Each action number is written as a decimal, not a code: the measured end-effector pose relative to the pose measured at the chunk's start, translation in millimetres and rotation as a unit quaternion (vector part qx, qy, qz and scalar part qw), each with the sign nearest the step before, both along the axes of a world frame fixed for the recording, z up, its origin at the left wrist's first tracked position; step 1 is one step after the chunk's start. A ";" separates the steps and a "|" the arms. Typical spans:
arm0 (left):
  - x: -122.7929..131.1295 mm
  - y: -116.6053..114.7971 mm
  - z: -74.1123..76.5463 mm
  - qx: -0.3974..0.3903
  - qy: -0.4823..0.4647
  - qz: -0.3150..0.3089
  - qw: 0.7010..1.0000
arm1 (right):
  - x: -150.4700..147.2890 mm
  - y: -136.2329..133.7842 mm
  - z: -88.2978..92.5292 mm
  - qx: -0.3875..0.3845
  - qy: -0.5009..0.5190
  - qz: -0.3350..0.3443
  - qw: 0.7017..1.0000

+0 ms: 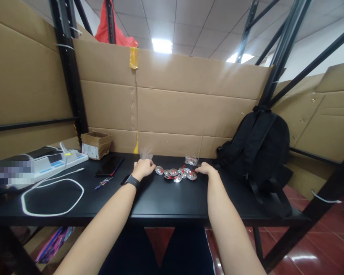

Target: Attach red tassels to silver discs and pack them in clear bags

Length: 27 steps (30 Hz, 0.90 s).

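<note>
A loose pile of small silvery finger cymbals [173, 172] with red loops lies on the black table. My left hand [143, 169], with a dark watch at its wrist, is at the pile's left end. Its fingers are curled close beside one finger cymbal [159, 170], and what they grip is hidden. Behind this hand a clear plastic bag [146, 154] shows partly. At the right end my right hand [205, 168] has its fingers pinched at the red loop of another finger cymbal [191, 176]. Just behind the pile is a clear packet [191, 160] with similar shiny pieces inside.
A black backpack [260, 145] leans at the right. To the left lie a phone [109, 166], keys [103, 183], a white cable [53, 215] and a power strip [50, 166]. A small cardboard box [96, 145] stands before the tall cardboard wall [172, 114].
</note>
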State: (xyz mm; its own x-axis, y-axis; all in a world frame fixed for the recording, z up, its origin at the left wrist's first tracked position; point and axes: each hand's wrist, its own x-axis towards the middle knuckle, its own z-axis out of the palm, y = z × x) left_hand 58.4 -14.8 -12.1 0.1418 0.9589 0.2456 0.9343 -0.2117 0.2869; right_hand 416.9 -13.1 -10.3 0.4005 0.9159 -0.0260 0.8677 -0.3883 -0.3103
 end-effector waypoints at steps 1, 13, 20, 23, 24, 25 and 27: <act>-0.1 -0.6 0.0 0.004 -0.005 0.000 1.000 | -1.2 -0.6 1.3 -0.014 0.011 -0.005 1.000; 10.5 10.9 -3.9 0.027 -0.322 -0.114 0.940 | -48.2 -8.3 26.8 0.353 0.206 0.156 0.899; 24.9 0.7 -0.1 -0.018 -0.541 -0.311 0.781 | -134.8 -28.3 28.6 0.302 0.435 0.425 0.734; 23.2 -6.4 6.6 -0.042 -0.532 -0.333 0.778 | -136.3 -32.1 26.5 0.283 0.423 0.442 0.739; 22.4 -7.7 8.3 -0.044 -0.526 -0.331 0.783 | -134.2 -32.0 26.1 0.279 0.418 0.439 0.745; 21.6 -8.4 9.7 -0.045 -0.521 -0.327 0.787 | -131.9 -31.5 25.8 0.276 0.414 0.434 0.751; 20.8 -8.6 11.6 -0.046 -0.525 -0.319 0.788 | -127.9 -30.1 25.8 0.270 0.407 0.425 0.762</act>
